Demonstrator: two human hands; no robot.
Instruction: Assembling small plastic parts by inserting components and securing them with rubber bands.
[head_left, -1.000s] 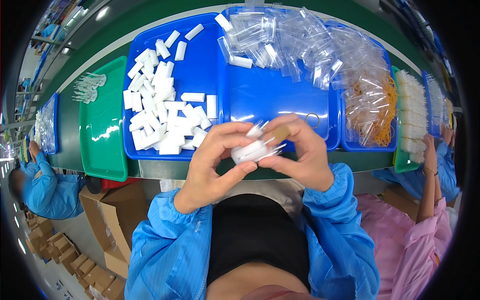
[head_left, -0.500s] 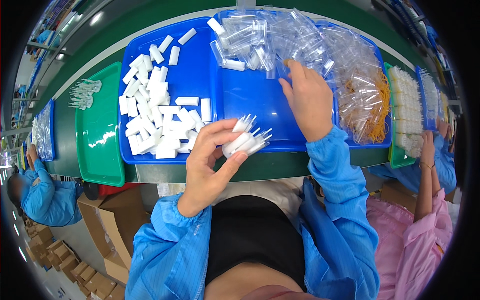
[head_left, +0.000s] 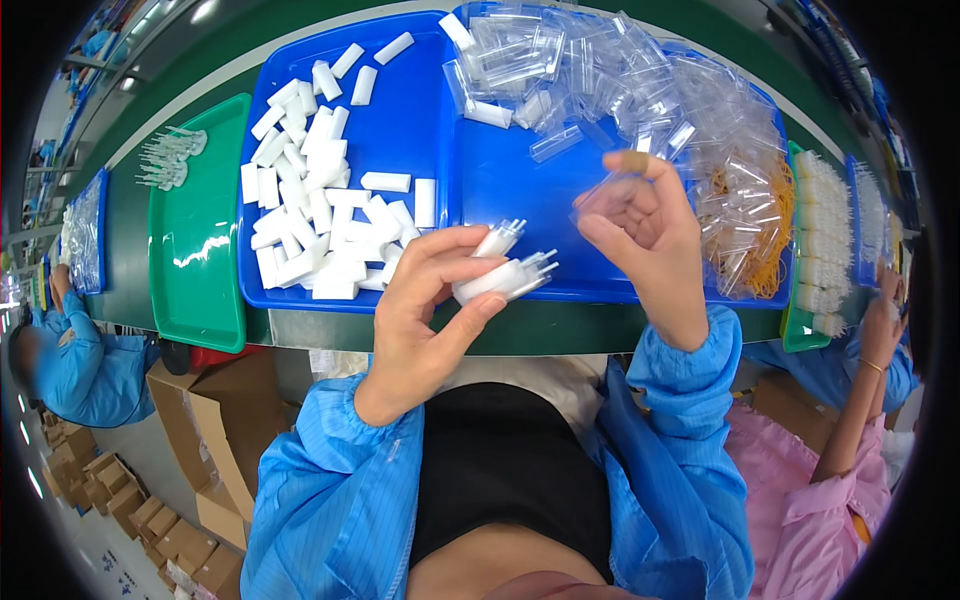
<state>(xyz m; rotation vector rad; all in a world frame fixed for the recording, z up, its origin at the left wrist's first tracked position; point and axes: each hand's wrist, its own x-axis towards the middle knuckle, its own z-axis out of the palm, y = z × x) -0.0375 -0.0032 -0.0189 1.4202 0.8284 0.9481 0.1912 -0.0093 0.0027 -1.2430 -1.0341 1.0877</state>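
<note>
My left hand (head_left: 425, 310) holds a small bundle of white plug-like parts with metal pins (head_left: 505, 268) above the near edge of the blue tray (head_left: 420, 130). My right hand (head_left: 645, 230) is raised to their right and pinches a clear plastic sleeve (head_left: 605, 190) between thumb and fingers. A heap of loose white parts (head_left: 320, 210) lies in the tray's left half. A pile of clear plastic sleeves (head_left: 600, 80) fills its right half.
A green tray (head_left: 195, 230) sits to the left with a few white pieces at its far end. Yellow rubber bands (head_left: 755, 230) lie at the right of the clear pile. Other workers sit at both sides. Cardboard boxes (head_left: 200, 430) stand below the bench.
My right hand reached into the clear sleeve pile, then drew back toward me holding one sleeve. My left hand kept the white parts in roughly the same place.
</note>
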